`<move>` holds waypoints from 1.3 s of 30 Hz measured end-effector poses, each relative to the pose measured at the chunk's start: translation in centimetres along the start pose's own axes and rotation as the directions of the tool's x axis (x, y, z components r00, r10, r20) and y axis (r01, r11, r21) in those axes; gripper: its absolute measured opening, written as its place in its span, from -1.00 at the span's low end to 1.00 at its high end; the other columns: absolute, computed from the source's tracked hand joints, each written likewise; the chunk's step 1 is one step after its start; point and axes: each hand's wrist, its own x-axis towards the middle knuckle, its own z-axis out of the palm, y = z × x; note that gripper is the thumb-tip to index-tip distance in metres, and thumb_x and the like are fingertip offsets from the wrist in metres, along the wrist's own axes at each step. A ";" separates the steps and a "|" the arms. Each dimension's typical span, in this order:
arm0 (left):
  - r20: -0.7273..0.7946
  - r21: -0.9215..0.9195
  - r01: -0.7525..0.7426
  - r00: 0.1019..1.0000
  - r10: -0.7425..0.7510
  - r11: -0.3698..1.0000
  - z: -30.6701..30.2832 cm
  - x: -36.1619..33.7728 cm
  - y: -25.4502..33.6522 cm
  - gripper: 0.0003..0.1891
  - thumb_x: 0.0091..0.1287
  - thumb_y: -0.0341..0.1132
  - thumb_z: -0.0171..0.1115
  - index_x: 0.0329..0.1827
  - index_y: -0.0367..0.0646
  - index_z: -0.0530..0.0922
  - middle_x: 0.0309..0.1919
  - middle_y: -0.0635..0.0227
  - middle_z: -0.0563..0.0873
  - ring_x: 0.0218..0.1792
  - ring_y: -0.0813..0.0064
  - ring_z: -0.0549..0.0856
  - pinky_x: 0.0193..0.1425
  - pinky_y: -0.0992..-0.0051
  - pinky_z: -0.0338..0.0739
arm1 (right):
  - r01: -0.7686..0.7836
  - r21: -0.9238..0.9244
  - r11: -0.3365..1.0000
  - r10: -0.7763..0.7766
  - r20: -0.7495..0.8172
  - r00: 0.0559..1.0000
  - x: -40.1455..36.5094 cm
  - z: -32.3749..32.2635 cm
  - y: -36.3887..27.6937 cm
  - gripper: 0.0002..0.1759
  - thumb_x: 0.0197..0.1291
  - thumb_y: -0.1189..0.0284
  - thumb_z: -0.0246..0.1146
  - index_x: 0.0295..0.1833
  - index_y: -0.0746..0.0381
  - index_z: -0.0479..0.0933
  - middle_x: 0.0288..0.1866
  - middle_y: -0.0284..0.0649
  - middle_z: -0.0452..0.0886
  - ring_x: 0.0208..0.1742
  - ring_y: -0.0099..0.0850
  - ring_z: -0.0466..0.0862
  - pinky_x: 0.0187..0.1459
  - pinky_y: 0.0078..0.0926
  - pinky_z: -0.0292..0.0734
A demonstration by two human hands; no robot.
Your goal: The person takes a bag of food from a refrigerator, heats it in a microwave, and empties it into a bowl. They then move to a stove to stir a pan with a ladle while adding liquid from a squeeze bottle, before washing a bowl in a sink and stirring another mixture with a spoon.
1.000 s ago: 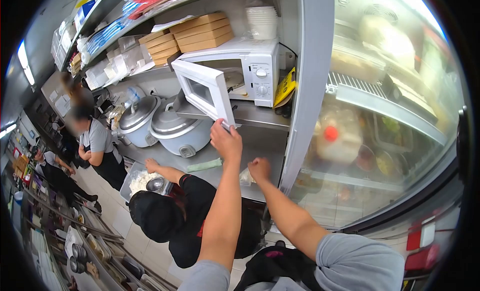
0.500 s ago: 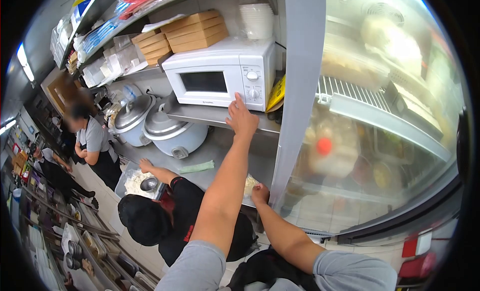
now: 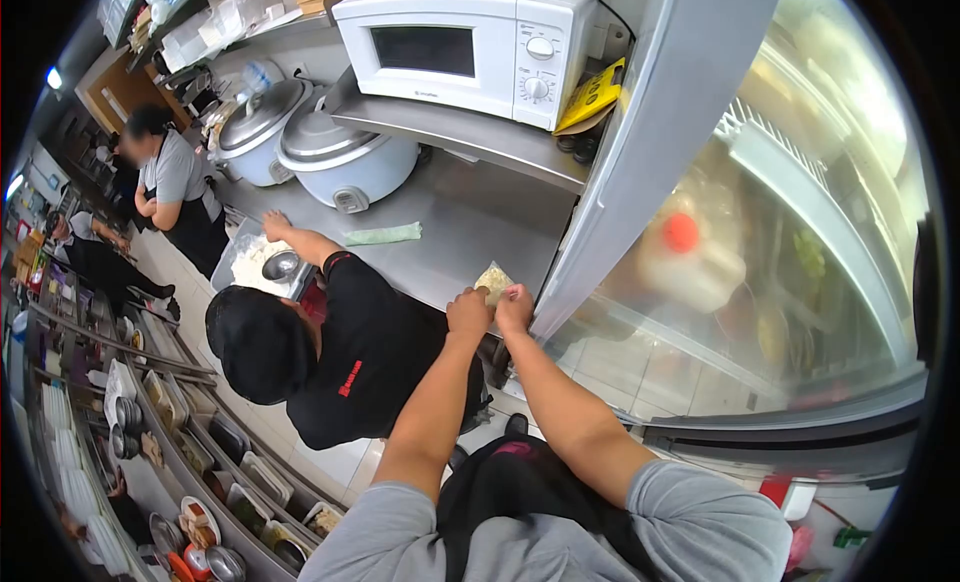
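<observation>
Both of my hands meet at a small clear plastic bag (image 3: 493, 278) with pale yellowish contents, at the front edge of the steel counter (image 3: 462, 214). My left hand (image 3: 468, 314) has its fingers closed at the bag's left side. On the other side, my right hand (image 3: 514, 310) pinches the bag's near right end. Above them, a white microwave (image 3: 425, 52) with two dials stands on a steel shelf (image 3: 450, 128). A rolled pale green bag or wrap (image 3: 384, 234) lies on the counter to the left.
Close on my left, a co-worker in a black cap (image 3: 258, 344) reaches into a tub of white food (image 3: 245, 272) holding a metal bowl (image 3: 281, 267). Two large cookers (image 3: 350, 167) stand behind. To my right is a glass-doored fridge (image 3: 690, 282). Another person (image 3: 180, 182) stands farther left.
My left hand has come down from the microwave front to the plastic bag beside my right hand. The view has tilted downward, and the co-worker beside me has shifted slightly left.
</observation>
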 end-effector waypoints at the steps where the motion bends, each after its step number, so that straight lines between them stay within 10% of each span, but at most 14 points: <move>1: 0.009 0.022 0.021 1.000 -0.021 1.000 0.3 -0.5 0.3 -0.81 0.28 -0.22 0.31 -0.15 -0.07 0.74 -0.21 0.18 0.76 -0.11 0.06 0.77 0.01 0.05 0.62 | 0.000 -0.002 1.000 0.000 0.003 1.000 -0.1 -0.1 0.1 -0.93 0.18 0.49 0.27 -0.32 0.25 0.56 -0.37 -0.14 0.63 -0.32 -0.23 0.65 -0.21 -0.23 0.56; 6: -0.176 -0.141 -0.077 0.983 0.051 0.987 -0.9 -1.4 1.2 -0.88 0.29 -0.27 0.32 -0.26 -0.10 0.75 -0.24 0.18 0.76 -0.16 0.03 0.75 -0.05 0.08 0.60 | 0.224 -0.109 0.969 -0.212 0.108 0.971 -0.8 0.3 3.4 -0.51 0.30 0.45 0.22 0.32 0.28 0.38 -0.16 -0.08 0.62 -0.16 -0.21 0.64 -0.04 -0.29 0.54; 10: -0.093 -0.354 -0.117 0.992 0.090 0.928 -3.7 -3.5 1.3 -0.87 0.28 -0.32 0.33 -0.24 -0.18 0.74 -0.26 0.13 0.74 -0.20 0.03 0.73 -0.07 0.15 0.60 | 0.202 0.128 0.971 -0.239 0.500 0.832 -8.3 -10.9 -5.3 -0.23 0.38 0.50 0.19 0.61 0.28 0.02 -0.13 -0.14 0.54 -0.13 -0.36 0.56 0.00 -0.40 0.49; 17: 0.089 -0.412 -0.179 0.968 0.235 0.894 -8.7 -14.4 0.5 -0.88 0.22 -0.38 0.24 -0.27 -0.16 0.72 -0.25 0.08 0.75 -0.16 -0.02 0.73 -0.04 0.10 0.63 | 0.270 -0.078 0.960 -0.132 0.725 0.676 -11.6 -22.9 6.5 -0.67 0.27 0.62 0.17 0.13 0.21 0.59 -0.55 -0.34 0.48 -0.53 -0.59 0.43 -0.46 -0.51 0.37; 23: 0.191 -0.435 0.153 0.979 -0.075 0.887 -6.2 -32.0 -4.5 -0.87 0.10 -0.43 0.18 -0.35 -0.21 0.67 -0.34 0.06 0.74 -0.23 -0.01 0.74 -0.13 0.15 0.62 | 0.587 -0.320 0.744 -0.042 0.854 0.518 -8.7 -26.0 25.0 -0.65 0.15 0.45 0.27 0.07 0.27 0.57 -0.44 -0.16 0.62 -0.47 -0.38 0.66 -0.39 -0.38 0.57; 25: 0.239 -0.438 0.250 0.958 -0.156 0.863 -6.3 -37.2 -6.3 -0.81 0.16 -0.33 0.14 -0.34 -0.18 0.70 -0.27 0.03 0.76 -0.20 -0.06 0.75 -0.10 0.02 0.62 | 0.465 -0.392 0.794 0.175 0.879 0.444 -7.3 -24.7 31.4 -0.70 0.21 0.46 0.23 0.07 0.25 0.56 -0.41 -0.16 0.63 -0.55 -0.35 0.61 -0.50 -0.32 0.54; 31: 0.204 -0.379 0.494 0.870 -0.450 0.783 -9.6 -50.8 -10.3 -0.80 0.22 -0.26 0.15 -0.32 -0.19 0.66 -0.29 0.00 0.75 -0.18 -0.09 0.73 -0.05 0.05 0.60 | -0.105 -0.653 0.750 0.652 0.703 0.284 -15.2 -19.2 24.4 -0.83 0.30 0.47 0.15 -0.02 0.21 0.55 -0.42 -0.21 0.60 -0.64 -0.41 0.51 -0.65 -0.35 0.42; 39: 0.013 -0.434 0.713 0.617 -0.787 0.551 -16.7 -63.5 -16.9 -0.77 0.21 -0.24 0.14 -0.25 -0.14 0.69 -0.30 0.02 0.77 -0.20 -0.09 0.73 -0.08 0.06 0.61 | 0.329 -0.496 0.803 0.516 0.856 0.031 -33.2 -5.0 17.5 -0.82 0.30 0.32 0.26 -0.08 0.15 0.61 -0.44 -0.31 0.62 -0.59 -0.52 0.56 -0.56 -0.48 0.54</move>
